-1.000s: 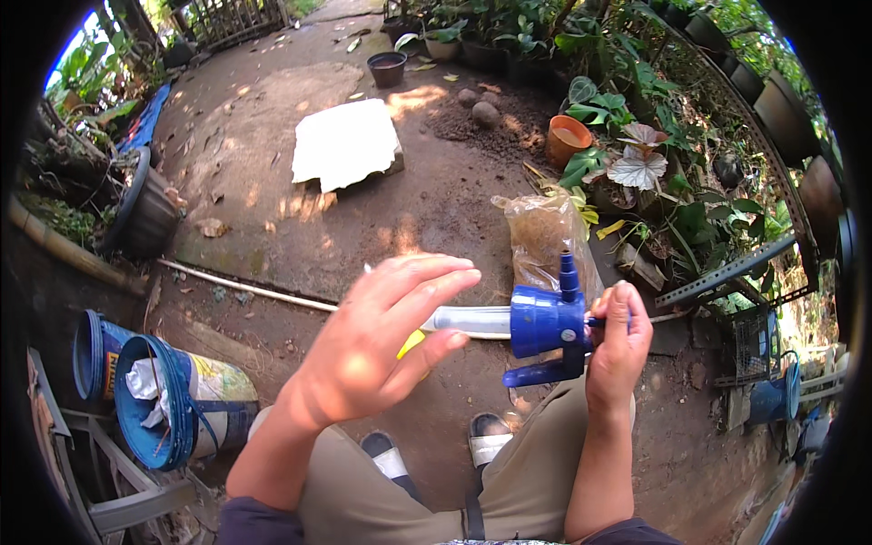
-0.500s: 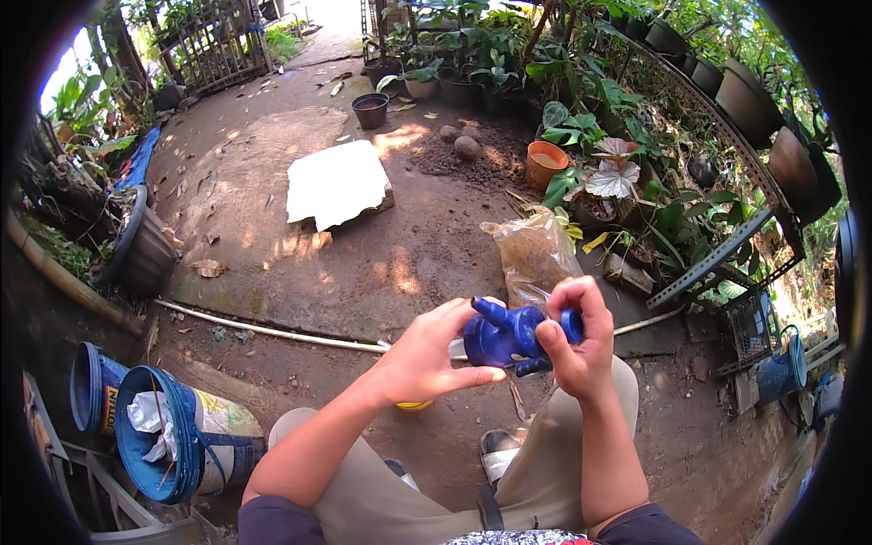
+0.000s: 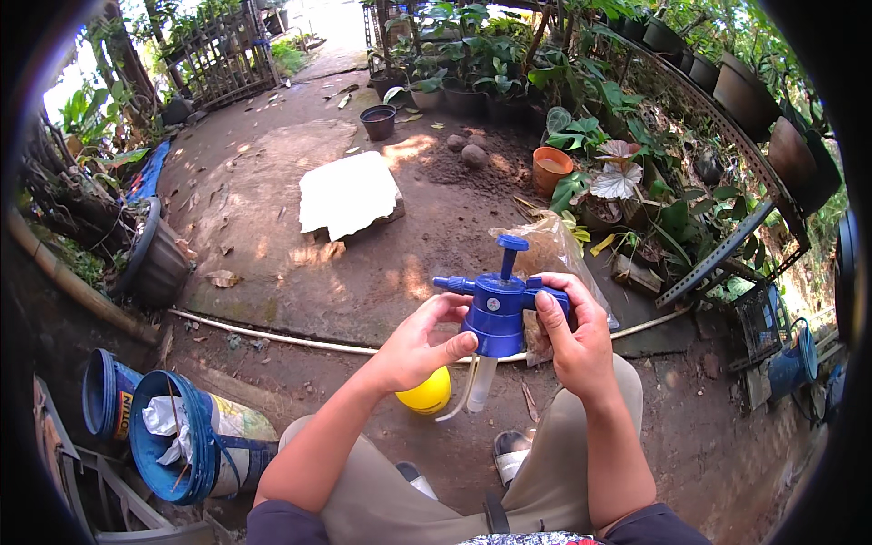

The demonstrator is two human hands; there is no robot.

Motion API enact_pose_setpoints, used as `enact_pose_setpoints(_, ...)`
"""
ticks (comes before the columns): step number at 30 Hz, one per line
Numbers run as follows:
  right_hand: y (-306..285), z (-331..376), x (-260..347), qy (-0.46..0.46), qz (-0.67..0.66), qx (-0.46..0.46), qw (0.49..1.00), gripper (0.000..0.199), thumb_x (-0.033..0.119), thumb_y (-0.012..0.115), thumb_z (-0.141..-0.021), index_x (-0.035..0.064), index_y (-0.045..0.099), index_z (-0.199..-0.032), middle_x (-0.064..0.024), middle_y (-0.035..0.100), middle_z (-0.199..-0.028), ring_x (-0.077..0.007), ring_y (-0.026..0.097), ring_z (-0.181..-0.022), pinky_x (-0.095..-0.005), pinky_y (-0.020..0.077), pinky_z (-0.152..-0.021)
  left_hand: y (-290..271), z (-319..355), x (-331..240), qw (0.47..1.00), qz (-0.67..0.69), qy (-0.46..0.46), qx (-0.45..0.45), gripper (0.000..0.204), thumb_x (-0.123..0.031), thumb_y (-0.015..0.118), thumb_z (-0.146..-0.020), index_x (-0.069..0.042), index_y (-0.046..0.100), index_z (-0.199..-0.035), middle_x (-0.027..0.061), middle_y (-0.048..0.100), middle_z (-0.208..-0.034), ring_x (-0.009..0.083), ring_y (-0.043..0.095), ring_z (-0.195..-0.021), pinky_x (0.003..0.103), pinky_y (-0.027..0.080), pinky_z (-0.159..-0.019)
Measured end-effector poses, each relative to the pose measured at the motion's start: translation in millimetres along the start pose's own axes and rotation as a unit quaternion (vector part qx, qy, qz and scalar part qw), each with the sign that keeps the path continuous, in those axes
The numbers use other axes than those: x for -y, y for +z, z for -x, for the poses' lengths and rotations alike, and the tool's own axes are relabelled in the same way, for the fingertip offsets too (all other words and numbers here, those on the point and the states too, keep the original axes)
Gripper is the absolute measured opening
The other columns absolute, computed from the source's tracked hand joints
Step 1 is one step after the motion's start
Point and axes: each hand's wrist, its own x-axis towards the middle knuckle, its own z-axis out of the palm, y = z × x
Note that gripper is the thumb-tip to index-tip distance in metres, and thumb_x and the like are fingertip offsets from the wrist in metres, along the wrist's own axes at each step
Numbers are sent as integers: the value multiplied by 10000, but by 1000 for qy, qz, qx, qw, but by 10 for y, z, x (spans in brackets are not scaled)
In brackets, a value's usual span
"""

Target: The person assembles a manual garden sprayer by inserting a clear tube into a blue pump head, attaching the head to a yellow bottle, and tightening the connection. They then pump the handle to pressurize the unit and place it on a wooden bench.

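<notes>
A blue pump sprayer head (image 3: 495,313) is held upright in front of me, its plunger knob on top and its nozzle toward the left. A pale pump cylinder and a thin bent tube (image 3: 470,386) hang from its underside. My right hand (image 3: 581,341) is closed round the handle at its right side, with the thumb in front. My left hand (image 3: 422,343) curls round the left side of the collar, fingers partly hidden behind it and thumb in front. Below it, a yellow rounded container (image 3: 425,392) sits on the ground, partly covered by my left hand.
A clear plastic bag of brown material (image 3: 568,241) lies just beyond my right hand. A white sheet (image 3: 348,193) rests on a block further off. Blue buckets (image 3: 195,436) stand at left. Potted plants and an orange pot (image 3: 550,171) line the right; a pale pipe (image 3: 272,331) crosses the ground.
The sprayer head has turned from lying tilted to upright, showing its plunger, cylinder and tube. My left hand has come round its collar. More of the yellow container shows.
</notes>
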Motion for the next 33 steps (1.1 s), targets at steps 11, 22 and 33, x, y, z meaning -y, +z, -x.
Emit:
enact_pose_setpoints(11,100,-4,-83,-142,126,-61,980,464,276,636,-1013,60,484,-1395,-94,572,-1198,-204,536,-1116,-353,419,-957,168,-81,-79,992,47,66,-96,712,-289,926,-759,-40,496,-1268,37,632,-1099,128,610,-1027,314,513,-925)
enact_pose_setpoints(22,211,39,-99,-19,239,159,958,232,187,761,-884,-34,691,-899,-182,701,-828,-294,695,-726,-392,549,-682,95,-147,88,969,130,33,-207,442,-288,745,-950,-67,528,-1265,29,624,-1102,124,594,-1051,346,481,-988)
enact_pose_setpoints(33,522,332,-43,-135,380,110,908,580,251,854,-743,-7,578,-1182,-172,543,-1099,-348,609,-1002,-433,537,-801,-8,-162,202,892,417,30,-174,390,-410,482,-1077,-115,549,-1323,87,631,-1268,215,597,-1194,487,446,-1085)
